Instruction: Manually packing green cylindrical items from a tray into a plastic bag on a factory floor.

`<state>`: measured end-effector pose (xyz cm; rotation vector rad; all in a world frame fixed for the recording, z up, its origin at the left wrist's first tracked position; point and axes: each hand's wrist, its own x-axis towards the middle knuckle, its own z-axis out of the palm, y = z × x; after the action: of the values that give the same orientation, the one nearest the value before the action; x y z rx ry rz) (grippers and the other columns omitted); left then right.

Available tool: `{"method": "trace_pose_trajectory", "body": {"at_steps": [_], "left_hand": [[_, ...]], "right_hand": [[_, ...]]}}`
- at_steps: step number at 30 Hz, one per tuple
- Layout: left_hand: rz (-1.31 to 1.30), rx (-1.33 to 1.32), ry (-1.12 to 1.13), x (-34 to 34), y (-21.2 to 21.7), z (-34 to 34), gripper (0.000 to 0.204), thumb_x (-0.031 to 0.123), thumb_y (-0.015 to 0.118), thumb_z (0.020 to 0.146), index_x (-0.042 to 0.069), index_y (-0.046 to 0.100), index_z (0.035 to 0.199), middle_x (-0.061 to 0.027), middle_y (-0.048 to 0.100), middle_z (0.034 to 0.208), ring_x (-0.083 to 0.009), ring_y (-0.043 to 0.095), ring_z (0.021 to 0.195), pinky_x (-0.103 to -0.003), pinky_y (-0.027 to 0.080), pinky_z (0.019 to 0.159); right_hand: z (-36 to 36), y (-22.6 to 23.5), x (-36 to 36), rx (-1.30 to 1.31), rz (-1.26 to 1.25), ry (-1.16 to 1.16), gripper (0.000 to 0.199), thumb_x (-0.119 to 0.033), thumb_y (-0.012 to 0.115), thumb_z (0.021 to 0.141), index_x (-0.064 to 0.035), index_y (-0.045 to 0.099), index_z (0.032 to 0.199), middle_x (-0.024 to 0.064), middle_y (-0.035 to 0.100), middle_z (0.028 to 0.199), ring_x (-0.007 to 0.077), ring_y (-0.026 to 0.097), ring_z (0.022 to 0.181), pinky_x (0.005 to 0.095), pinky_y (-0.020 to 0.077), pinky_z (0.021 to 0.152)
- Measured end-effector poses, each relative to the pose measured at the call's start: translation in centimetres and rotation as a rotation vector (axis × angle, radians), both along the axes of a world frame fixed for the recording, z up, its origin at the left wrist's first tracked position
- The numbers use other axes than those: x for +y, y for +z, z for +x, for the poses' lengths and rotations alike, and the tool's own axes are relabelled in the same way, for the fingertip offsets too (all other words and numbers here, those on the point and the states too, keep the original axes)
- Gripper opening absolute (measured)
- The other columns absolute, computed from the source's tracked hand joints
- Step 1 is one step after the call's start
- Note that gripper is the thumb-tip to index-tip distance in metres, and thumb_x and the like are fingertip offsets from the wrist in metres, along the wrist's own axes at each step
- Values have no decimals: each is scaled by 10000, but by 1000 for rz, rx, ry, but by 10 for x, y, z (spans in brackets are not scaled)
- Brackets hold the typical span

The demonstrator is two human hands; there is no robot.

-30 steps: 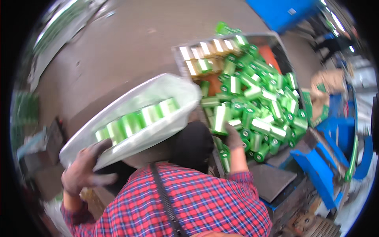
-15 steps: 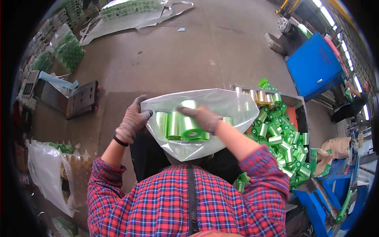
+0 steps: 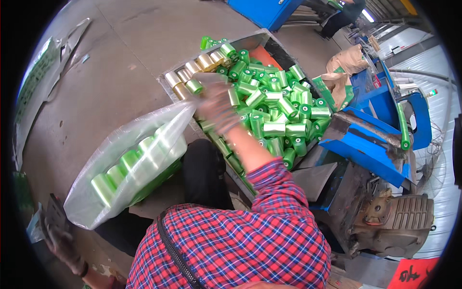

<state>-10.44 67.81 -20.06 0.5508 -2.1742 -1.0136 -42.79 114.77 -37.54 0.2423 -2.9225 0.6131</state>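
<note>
A clear plastic bag (image 3: 79,202) stands open between my knees, with several green film rolls (image 3: 129,160) inside. My left hand (image 3: 65,245), in a grey glove, is low at the far left beside the bag's edge. It is dim and blurred, and whether it touches the plastic is unclear. My right hand (image 3: 216,106), gloved too, reaches over the near left part of a crate (image 3: 174,91) heaped with green rolls (image 3: 274,98). Motion smears its fingers, so I cannot see whether they hold a roll. Yellowish rolls (image 3: 206,61) line the crate's far left corner.
A blue cabinet (image 3: 264,12) stands beyond the crate. Brown paper sacks (image 3: 347,60) and a blue metal machine frame (image 3: 363,149) are on the right, with a rusty motor (image 3: 394,219) nearer me. A person (image 3: 342,18) is at the far right.
My view has swung right toward the crate. My right hand has left the bag and moved over the rolls in the crate. My left hand has dropped lower beside the bag.
</note>
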Motion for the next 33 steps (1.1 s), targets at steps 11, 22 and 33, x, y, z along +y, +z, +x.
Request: {"method": "trace_pose_trajectory", "body": {"at_steps": [11,22,33], "left_hand": [[-315,-303,-700,209,61,-137,378,59,559,764,-18,508,1130,-66,543,744,-161,518,669,-269,414,653],[-740,-452,-467,132,-4,-146,640,334,628,749,48,386,1268,-237,463,1186,-357,506,1019,-389,365,925],[-732,-614,-1211,206,-21,-70,277,197,584,673,140,598,944,-103,586,653,-284,600,601,-380,489,508]], "right_hand": [[33,-11,232,-703,715,-352,651,-479,747,563,-106,564,1064,86,610,1030,230,584,947,367,446,795],[98,34,170,-374,-2067,-74,567,-552,498,804,-170,434,1219,120,538,1090,285,572,857,424,489,711],[131,206,-158,-888,-392,527,748,-536,602,700,76,469,1110,137,571,983,207,556,868,330,443,793]]}}
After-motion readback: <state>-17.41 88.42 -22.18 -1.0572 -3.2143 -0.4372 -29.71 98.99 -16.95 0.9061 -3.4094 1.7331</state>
